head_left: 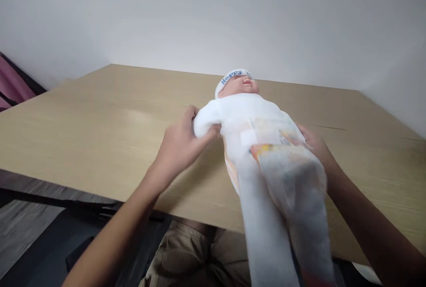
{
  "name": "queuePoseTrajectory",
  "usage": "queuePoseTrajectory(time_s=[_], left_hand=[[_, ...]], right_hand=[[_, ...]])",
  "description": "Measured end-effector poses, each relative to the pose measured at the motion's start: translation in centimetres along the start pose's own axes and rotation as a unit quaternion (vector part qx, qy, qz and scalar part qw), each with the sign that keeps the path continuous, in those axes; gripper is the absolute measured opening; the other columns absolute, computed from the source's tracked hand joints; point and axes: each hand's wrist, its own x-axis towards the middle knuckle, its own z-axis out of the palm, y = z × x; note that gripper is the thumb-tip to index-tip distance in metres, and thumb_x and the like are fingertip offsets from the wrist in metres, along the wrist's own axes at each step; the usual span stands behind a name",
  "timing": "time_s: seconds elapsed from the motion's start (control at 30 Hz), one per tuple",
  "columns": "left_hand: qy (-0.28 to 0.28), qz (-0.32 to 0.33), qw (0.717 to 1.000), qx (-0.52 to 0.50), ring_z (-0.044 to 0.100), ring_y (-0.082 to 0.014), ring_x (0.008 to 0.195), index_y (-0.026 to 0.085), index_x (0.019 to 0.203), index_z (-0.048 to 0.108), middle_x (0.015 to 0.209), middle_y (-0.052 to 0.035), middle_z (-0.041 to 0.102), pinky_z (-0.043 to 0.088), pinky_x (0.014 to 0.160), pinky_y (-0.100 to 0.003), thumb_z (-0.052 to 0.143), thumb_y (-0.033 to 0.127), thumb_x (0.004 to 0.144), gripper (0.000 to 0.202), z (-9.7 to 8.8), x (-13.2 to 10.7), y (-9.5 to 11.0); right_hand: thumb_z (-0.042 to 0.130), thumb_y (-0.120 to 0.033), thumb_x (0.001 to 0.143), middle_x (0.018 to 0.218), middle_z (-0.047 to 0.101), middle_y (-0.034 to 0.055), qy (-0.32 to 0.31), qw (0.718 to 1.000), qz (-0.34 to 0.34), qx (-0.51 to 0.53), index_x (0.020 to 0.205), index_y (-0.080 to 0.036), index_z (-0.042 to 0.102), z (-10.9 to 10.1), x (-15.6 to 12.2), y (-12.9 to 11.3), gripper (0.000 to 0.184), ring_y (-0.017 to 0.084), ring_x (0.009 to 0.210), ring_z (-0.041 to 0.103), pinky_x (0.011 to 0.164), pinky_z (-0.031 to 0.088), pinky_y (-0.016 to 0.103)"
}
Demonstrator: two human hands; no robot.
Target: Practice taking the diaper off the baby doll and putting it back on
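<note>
A baby doll in white clothes lies face up over the wooden table, its head at the far end and its legs reaching past the near edge. A white hat with "Happy" in blue letters covers the top of its head. Round its middle is a white diaper with orange and yellow print, partly blurred. My left hand is closed round the doll's sleeved arm, thumb toward the body. On the other side, my right hand grips the doll's flank, with most of its fingers hidden behind the doll.
The light wooden table reaches back to a pale wall. Something pink with black edging stands beyond the table at the left. My lap in khaki trousers is below the near edge, beside a dark chair.
</note>
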Motion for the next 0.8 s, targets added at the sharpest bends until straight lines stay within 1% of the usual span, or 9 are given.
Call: queuePoseTrajectory(time_s=[0.1,0.17,0.3,0.4,0.47,0.53,0.6,0.7,0.8], left_hand=[[0.043,0.002,0.999,-0.03,0.061,-0.0243,0.072,0.029,0.102,0.056,0.083,-0.0003,0.068,0.036,0.064,-0.034,0.083,0.055,0.09,0.039,-0.7,-9.7,0.9],[0.049,0.017,0.997,-0.05,0.06,-0.0239,0.068,0.032,0.106,0.058,0.083,-0.0003,0.068,0.039,0.061,-0.035,0.088,0.047,0.086,0.039,-0.2,-16.5,0.0],[-0.037,0.115,0.988,-0.093,0.066,-0.0271,0.066,0.038,0.119,0.062,0.085,-0.0018,0.073,0.05,0.063,-0.04,0.087,0.03,0.076,0.05,0.2,-29.4,-4.4],[-0.132,0.118,0.981,-0.076,0.073,-0.0321,0.073,0.037,0.115,0.069,0.088,-0.0051,0.077,0.056,0.066,-0.044,0.084,0.026,0.069,0.05,-1.0,-36.6,-8.4],[-0.171,0.077,0.982,-0.038,0.075,-0.0328,0.078,0.034,0.106,0.07,0.091,-0.0058,0.079,0.058,0.068,-0.043,0.082,0.027,0.071,0.038,-2.0,-39.5,-10.3],[-0.183,0.024,0.983,-0.002,0.076,-0.032,0.085,0.032,0.103,0.067,0.097,-0.005,0.079,0.059,0.072,-0.041,0.079,0.029,0.074,0.032,-2.9,-40.8,-11.5],[-0.186,-0.03,0.982,0.019,0.077,-0.0308,0.09,0.03,0.111,0.064,0.102,-0.0041,0.079,0.059,0.077,-0.039,0.075,0.028,0.078,0.035,-3.2,-41.0,-12.1],[-0.21,-0.083,0.974,0.026,0.078,-0.0295,0.09,0.028,0.121,0.059,0.104,-0.0041,0.079,0.057,0.078,-0.038,0.069,0.031,0.088,0.035,-2.9,-40.5,-12.5],[-0.231,-0.069,0.969,0.045,0.077,-0.0313,0.093,0.027,0.125,0.057,0.105,-0.0057,0.078,0.058,0.08,-0.04,0.07,0.036,0.096,0.033,-2.4,-40.5,-12.7]], right_hand=[[0.079,-0.062,0.079,0.125,0.084,0.0165,-0.019,1.0,0.002,0.017,0.128,-0.024,0.08,-3.0,-5.3,-1.1,0.062,0.041,0.11,0.078,0.084,0.062,0.046],[0.08,-0.057,0.081,0.124,0.084,0.0137,-0.03,1.0,-0.006,-0.009,0.126,-0.029,0.082,-4.6,-9.2,-1.8,0.053,0.042,0.107,0.078,0.081,0.063,0.047],[0.078,-0.051,0.088,0.124,0.084,0.0115,-0.097,0.994,-0.043,-0.023,0.13,-0.035,0.082,-5.8,-18.1,-3.3,0.046,0.044,0.104,0.079,0.081,0.066,0.051],[0.074,-0.049,0.097,0.13,0.083,0.0106,-0.168,0.983,-0.067,-0.019,0.139,-0.035,0.078,-4.3,-23.8,-3.7,0.045,0.041,0.114,0.078,0.093,0.066,0.051],[0.072,-0.048,0.102,0.134,0.081,0.0082,-0.213,0.975,-0.066,-0.022,0.143,-0.035,0.075,-2.1,-26.4,-3.1,0.043,0.037,0.118,0.078,0.099,0.064,0.049],[0.069,-0.047,0.105,0.134,0.081,0.0066,-0.236,0.968,-0.075,-0.031,0.144,-0.035,0.074,1.0,-27.8,-1.6,0.041,0.034,0.119,0.077,0.103,0.062,0.048],[0.069,-0.047,0.103,0.131,0.082,0.0094,-0.223,0.969,-0.099,-0.031,0.142,-0.029,0.076,4.3,-28.2,0.6,0.043,0.035,0.12,0.076,0.107,0.059,0.049],[0.065,-0.043,0.103,0.144,0.079,0.0106,-0.268,0.959,-0.091,-0.007,0.146,-0.027,0.075,8.5,-28.2,4.2,0.046,0.034,0.132,0.072,0.116,0.056,0.048],[0.062,-0.047,0.105,0.151,0.076,0.009,-0.295,0.953,-0.072,-0.006,0.151,-0.03,0.072,10.2,-28.7,7.0,0.05,0.034,0.139,0.069,0.12,0.053,0.049]])
